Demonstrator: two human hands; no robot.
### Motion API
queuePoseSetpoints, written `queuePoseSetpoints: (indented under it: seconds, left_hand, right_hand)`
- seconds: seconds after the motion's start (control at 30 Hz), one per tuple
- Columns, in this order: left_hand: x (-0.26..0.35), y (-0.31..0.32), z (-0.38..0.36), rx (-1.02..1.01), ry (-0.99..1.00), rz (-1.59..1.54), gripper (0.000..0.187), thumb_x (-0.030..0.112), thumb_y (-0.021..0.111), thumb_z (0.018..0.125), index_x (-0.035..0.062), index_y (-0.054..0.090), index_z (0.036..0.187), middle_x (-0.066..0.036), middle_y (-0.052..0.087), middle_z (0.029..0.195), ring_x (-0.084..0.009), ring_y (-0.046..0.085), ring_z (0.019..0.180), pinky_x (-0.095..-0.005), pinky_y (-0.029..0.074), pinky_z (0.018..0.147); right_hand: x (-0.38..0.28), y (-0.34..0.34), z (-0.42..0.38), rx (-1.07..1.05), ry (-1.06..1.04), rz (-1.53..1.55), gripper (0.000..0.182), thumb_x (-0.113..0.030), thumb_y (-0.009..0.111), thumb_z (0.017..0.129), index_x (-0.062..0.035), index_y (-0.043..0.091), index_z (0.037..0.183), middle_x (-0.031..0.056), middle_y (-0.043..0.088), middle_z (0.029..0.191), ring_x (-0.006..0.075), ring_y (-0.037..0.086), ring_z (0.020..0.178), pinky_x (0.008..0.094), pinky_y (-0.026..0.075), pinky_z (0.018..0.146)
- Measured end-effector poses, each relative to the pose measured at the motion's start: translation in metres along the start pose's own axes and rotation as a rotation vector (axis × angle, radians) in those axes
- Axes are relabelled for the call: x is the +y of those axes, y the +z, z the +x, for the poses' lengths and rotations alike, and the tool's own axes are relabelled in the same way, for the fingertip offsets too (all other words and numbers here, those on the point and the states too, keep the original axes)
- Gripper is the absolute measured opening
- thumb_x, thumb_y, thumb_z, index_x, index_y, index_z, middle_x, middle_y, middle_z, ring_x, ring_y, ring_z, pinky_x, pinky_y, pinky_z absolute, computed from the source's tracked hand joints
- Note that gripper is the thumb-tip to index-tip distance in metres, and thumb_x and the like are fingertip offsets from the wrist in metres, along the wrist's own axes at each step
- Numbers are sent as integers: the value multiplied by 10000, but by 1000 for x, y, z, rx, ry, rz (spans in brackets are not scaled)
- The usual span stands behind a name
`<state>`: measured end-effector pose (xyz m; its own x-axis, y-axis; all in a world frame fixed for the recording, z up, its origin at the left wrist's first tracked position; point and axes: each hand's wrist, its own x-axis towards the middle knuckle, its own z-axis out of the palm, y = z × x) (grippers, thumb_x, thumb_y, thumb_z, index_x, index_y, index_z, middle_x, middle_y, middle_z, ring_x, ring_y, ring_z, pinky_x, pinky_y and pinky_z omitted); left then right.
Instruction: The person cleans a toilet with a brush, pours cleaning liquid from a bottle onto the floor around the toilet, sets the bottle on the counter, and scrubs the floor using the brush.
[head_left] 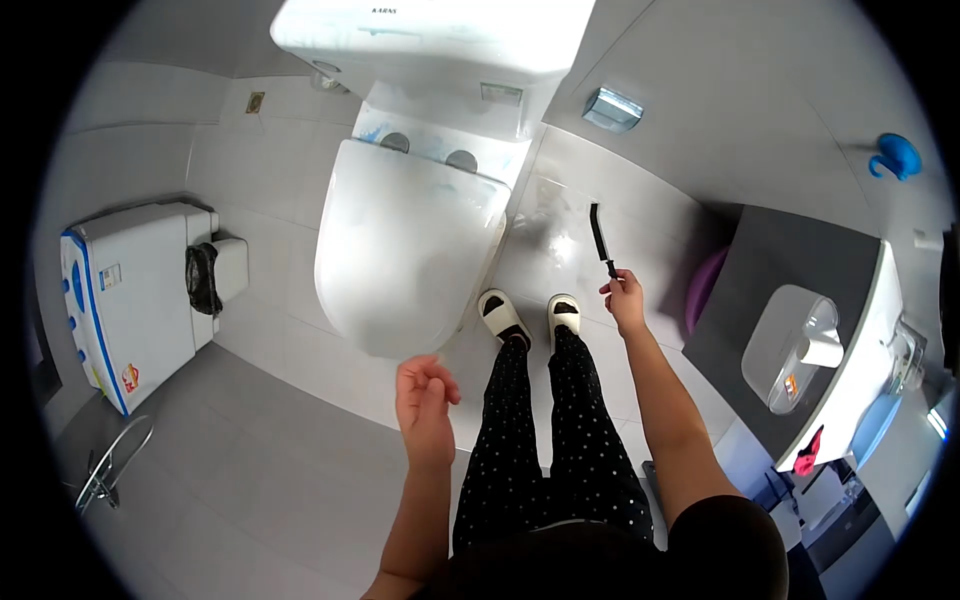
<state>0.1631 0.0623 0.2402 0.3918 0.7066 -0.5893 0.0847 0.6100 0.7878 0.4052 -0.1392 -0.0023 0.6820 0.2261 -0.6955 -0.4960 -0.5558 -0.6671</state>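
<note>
My right hand (625, 300) is closed around the handle of a narrow black brush (599, 235), whose far end points up toward the wall over the tiled floor. My left hand (427, 405) hangs just below the front edge of the white toilet lid (405, 245), its fingers loosely curled and apart, holding nothing. The lid is down, and bluish smears show on the white toilet body (440, 180) around its hinges.
A washing machine (145, 290) stands at the left, beside a small bin with a black bag (203, 280). At the right are a grey cabinet (780, 250), a clear plastic box (780, 340) and a purple basin (705, 285). A blue hook (897, 157) is on the wall.
</note>
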Motion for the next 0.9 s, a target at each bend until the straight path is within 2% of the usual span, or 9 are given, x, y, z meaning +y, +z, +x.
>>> queuePoseSetpoints:
  seconds: [0.13,0.17,0.27,0.37,0.5,0.6,0.7,0.73,0.9]
  left_hand:
    - [26,-13,2,-8,83,5,203,83,443,918,55,485,1115,-37,486,846,-105,440,746,-245,376,662]
    - [32,-12,2,-15,91,25,202,133,454,933,56,489,1117,-34,482,843,-109,443,743,-245,376,661]
    - [34,-13,-1,-11,97,28,199,204,419,968,72,487,1101,-37,487,810,-115,444,702,-249,366,640]
    - [29,-6,-2,16,23,18,200,197,409,965,69,486,1097,-37,489,809,-116,447,698,-249,370,640]
    - [22,6,0,-3,27,-17,193,177,403,958,67,486,1093,-35,491,808,-117,451,698,-251,375,641]
    - [22,11,-3,9,-6,-59,208,162,417,953,54,480,1119,-36,490,825,-115,444,727,-260,379,662]
    - [18,15,-1,-4,7,-31,208,160,413,954,54,478,1120,-44,491,820,-119,441,721,-260,378,661]
    - [17,16,-1,-1,16,-39,209,158,413,952,54,477,1121,-47,490,818,-121,440,719,-260,378,660]
    - [11,22,-2,25,10,-31,200,170,392,953,62,486,1093,-49,494,801,-126,457,690,-258,383,638]
  right_hand:
    - [-12,6,-4,57,-96,-31,153,-71,487,891,-17,551,1019,58,602,692,99,483,494,255,393,453]
    - [-12,9,0,62,-143,-65,137,-81,483,906,-25,528,1023,39,556,676,71,413,439,228,324,389]
    - [-23,15,-5,31,-68,29,121,-125,498,929,-55,539,1019,16,538,647,63,422,467,220,333,410]
    - [-32,17,-13,55,-60,-49,117,-116,512,919,-27,578,958,12,547,624,83,473,547,252,386,508]
    - [-16,17,-5,15,-157,-131,136,-135,519,922,-20,591,932,1,512,607,83,464,550,257,389,508]
    - [-5,20,-8,-42,-139,-201,150,-139,529,912,-12,602,947,33,542,608,110,499,543,280,412,518]
    - [1,30,-11,-42,-203,-299,162,-150,529,907,-24,604,975,96,584,641,184,548,557,328,443,553]
    - [2,35,-11,-52,-249,-298,145,-133,497,921,-31,593,959,28,538,625,109,489,563,273,401,532]
    - [-13,53,-6,-84,-261,-365,127,-131,483,932,-50,561,991,46,560,630,130,532,570,287,424,543]
